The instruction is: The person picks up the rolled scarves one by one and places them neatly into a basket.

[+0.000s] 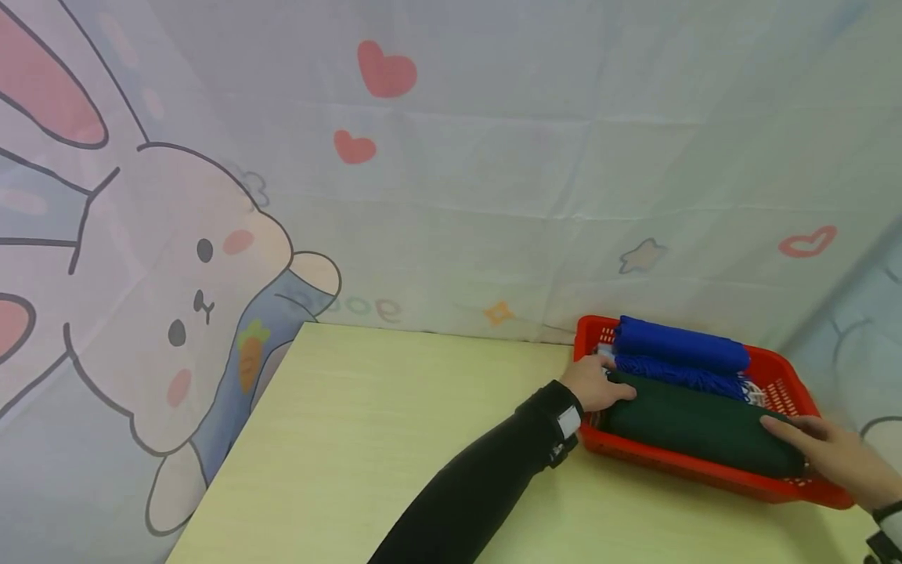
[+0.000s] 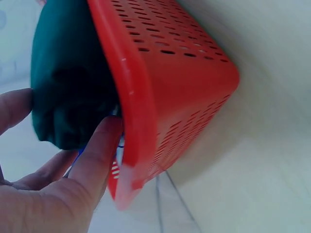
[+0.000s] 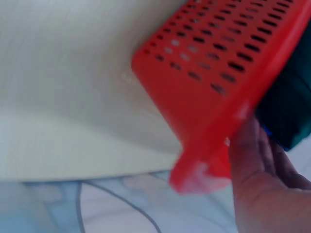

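A dark green rolled cloth [image 1: 705,423] lies lengthwise along the near side of a red plastic basket [image 1: 669,464]. My left hand [image 1: 590,384] grips the roll's left end, its thumb on top; in the left wrist view, fingers [image 2: 99,155] reach down between the green cloth [image 2: 68,82] and the basket's rim. At the other end, my right hand [image 1: 838,454] holds the roll with the thumb over it, the other fingertips partly hidden. Behind it in the basket sits a rolled blue scarf [image 1: 680,345] with a fringe [image 1: 676,374].
The basket stands at the right of a pale yellow table [image 1: 423,423], close to a printed cloth backdrop [image 1: 479,196]. Some white fringe [image 1: 754,392] shows beside the blue scarf. Perforated basket walls [image 3: 194,92] rise around the rolls.
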The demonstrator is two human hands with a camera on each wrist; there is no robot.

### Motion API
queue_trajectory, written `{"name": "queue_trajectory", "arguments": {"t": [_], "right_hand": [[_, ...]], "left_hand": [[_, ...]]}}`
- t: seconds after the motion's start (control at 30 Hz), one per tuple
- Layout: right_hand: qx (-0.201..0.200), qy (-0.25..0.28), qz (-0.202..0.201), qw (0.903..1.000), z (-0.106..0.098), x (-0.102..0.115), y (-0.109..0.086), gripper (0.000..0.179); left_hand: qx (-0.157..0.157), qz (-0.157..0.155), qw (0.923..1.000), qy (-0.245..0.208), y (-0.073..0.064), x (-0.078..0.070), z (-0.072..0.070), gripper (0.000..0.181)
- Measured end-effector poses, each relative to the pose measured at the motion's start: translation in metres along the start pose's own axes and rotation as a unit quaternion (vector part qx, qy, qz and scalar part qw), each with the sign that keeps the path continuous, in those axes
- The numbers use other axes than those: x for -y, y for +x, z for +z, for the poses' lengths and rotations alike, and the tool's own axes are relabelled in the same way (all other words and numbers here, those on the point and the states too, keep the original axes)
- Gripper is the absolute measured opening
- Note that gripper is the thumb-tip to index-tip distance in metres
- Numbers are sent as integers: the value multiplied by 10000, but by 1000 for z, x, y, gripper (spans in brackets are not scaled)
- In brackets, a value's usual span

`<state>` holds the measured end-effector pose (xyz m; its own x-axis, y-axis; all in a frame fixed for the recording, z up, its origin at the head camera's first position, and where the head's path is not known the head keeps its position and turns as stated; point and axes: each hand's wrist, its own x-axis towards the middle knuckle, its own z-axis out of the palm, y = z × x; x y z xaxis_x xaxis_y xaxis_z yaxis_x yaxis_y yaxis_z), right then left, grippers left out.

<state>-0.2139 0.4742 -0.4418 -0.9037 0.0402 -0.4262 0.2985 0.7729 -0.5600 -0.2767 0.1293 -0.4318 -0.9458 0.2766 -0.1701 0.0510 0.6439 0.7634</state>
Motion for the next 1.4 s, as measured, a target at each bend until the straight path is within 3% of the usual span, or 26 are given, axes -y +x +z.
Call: {"name": "queue_trajectory", "arguments": {"t": [0.27, 0.53, 0.87, 1.03, 1.2, 1.4], "right_hand": [[-889, -539, -304, 9941, -11, 21, -12, 93], [-1801, -618, -1009, 9765, -1, 51, -22, 81], [-1988, -584, -2055, 9565, 26, 89, -31, 66], [-2046, -587, -2317, 9492, 43, 107, -35, 68], [-2168, -514, -2676, 9374, 61, 124, -38, 64], [-2129, -505, -2720, 9371, 83, 142, -41, 66]], "left_hand": [[-52, 496, 9988, 25, -2, 3, -17, 54], [-107, 851, 9962, 133, -15, 3, -42, 54], [-476, 1370, 9880, 525, -35, 22, -65, 55], [-601, 1484, 9860, 474, -54, 34, -74, 52], [-799, 1483, 9829, 745, -69, 49, -80, 54], [-1061, 1561, 9782, 870, -82, 66, -86, 55]]}}
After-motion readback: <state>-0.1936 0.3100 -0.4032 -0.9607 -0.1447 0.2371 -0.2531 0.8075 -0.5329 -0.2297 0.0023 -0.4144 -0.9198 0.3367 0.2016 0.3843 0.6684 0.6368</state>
